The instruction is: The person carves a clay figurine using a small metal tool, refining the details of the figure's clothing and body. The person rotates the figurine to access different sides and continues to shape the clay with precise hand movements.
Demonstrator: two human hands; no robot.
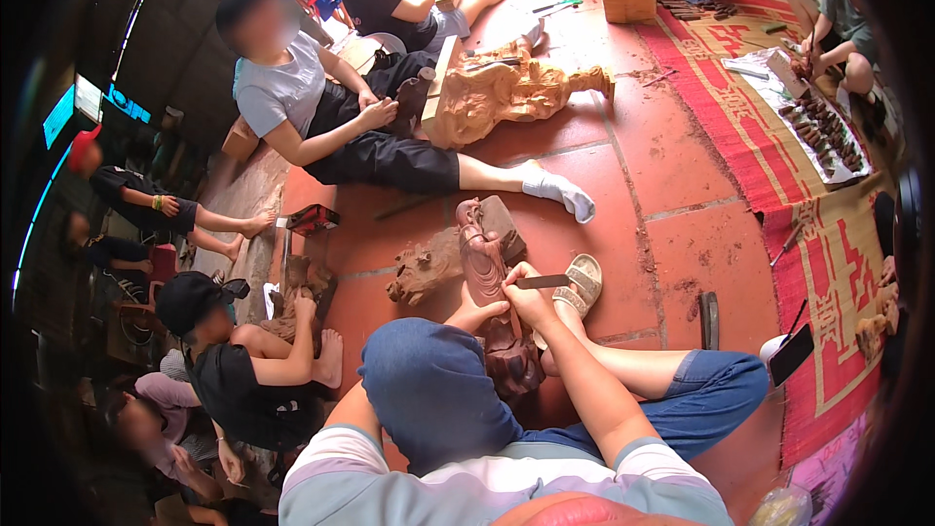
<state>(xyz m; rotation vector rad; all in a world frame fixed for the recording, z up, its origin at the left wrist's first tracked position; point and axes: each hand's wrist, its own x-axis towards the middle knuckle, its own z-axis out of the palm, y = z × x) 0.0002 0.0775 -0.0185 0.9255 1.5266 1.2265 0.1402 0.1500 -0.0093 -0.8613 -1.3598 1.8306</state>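
A reddish-brown carved wooden figure in flowing robes leans between my legs, its head pointing away from me. Its dark, rough base lies close to my lap. My left hand grips the figure's left side, the thumb showing and the other fingers mostly hidden. Over the figure's right side, my right hand is closed on a dark flat strip that juts out to the right; I cannot tell its exact kind. Behind the figure sit a wood block and a gnarled piece of wood.
A sandal is on my foot. A dark curved bar and a phone lie to the right. Ahead, a person sits beside a large pale carving. Red-and-yellow mats hold a white sheet of tools.
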